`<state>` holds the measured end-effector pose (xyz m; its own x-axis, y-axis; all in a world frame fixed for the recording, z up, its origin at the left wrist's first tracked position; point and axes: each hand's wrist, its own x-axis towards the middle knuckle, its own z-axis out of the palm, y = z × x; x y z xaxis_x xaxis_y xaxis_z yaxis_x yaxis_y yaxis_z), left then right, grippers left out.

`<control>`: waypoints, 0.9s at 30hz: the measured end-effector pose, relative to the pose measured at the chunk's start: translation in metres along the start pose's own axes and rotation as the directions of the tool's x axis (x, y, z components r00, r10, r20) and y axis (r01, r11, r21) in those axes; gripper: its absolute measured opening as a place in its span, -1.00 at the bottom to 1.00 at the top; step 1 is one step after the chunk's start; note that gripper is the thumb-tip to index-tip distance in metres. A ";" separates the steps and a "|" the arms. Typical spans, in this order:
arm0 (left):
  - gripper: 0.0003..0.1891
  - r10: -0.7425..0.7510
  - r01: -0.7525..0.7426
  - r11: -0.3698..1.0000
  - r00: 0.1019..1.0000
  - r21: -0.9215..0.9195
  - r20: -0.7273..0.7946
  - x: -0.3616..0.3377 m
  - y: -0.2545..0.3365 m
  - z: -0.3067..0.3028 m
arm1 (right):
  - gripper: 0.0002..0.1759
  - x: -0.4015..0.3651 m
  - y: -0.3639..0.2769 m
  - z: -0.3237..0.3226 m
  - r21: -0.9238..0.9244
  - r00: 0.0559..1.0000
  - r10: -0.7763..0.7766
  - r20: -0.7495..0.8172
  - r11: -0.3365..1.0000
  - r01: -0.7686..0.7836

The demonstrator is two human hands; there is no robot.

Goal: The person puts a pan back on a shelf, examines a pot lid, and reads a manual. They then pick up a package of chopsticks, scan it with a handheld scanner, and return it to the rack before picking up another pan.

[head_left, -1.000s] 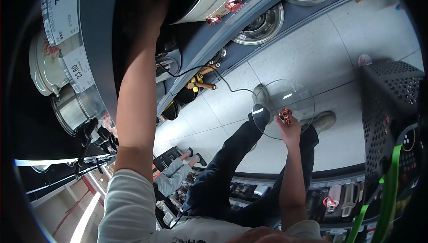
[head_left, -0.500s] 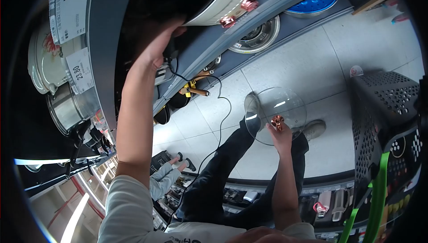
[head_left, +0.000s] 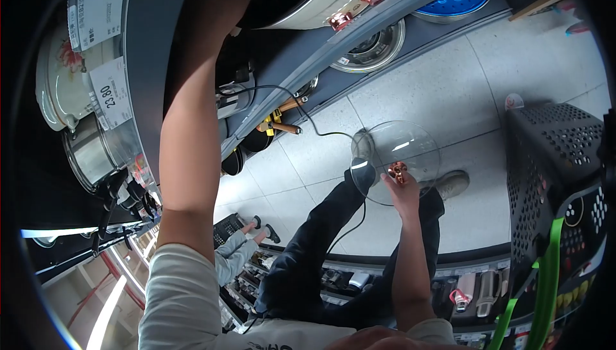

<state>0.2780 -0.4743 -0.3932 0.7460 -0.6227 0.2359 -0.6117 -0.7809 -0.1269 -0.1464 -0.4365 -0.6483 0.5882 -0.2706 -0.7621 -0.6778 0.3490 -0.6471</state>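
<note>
My left hand (head_left: 224,0) reaches deep into the dark shelf at the top, beside a cream pot (head_left: 333,0) with copper-coloured handle parts. Shadow hides its fingers, so I cannot tell whether it holds anything. My right hand (head_left: 403,193) is closed around the copper-coloured knob (head_left: 398,171) of a round glass lid (head_left: 414,141), held over the floor above my feet. The clear disc is seen nearly face-on.
Lidded pots (head_left: 67,87) and price labels (head_left: 110,93) are at the left. Pans (head_left: 260,139) and a blue perforated item (head_left: 455,3) lie on the lower shelf. A dark basket (head_left: 552,145) with green handles stands right. Another person's legs (head_left: 234,257) show lower left.
My left hand has moved upward and deeper into the shelf. The black cable now hangs differently, passing behind the lid. The lid in my right hand has risen slightly.
</note>
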 end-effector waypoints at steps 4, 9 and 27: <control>-0.59 -0.148 0.133 0.977 0.985 0.166 0.083 0.028 -0.022 0.037 | -0.61 0.000 0.009 -0.001 0.034 0.999 -0.042 0.004 0.999 0.042; -0.49 -0.147 0.115 0.988 0.898 0.102 0.415 0.060 -0.108 0.092 | -0.60 -0.006 0.003 -0.009 0.030 0.998 -0.050 -0.022 0.998 0.051; -0.26 -0.168 0.111 0.982 0.888 0.155 0.428 0.055 -0.095 0.089 | -0.52 -0.009 -0.003 -0.013 -0.032 0.997 0.072 0.013 0.997 -0.071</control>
<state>0.4008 -0.4385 -0.4536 0.8780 -0.4429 -0.1814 -0.4766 -0.8436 -0.2474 -0.1550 -0.4468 -0.6397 0.5438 -0.2335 -0.8061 -0.7318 0.3381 -0.5917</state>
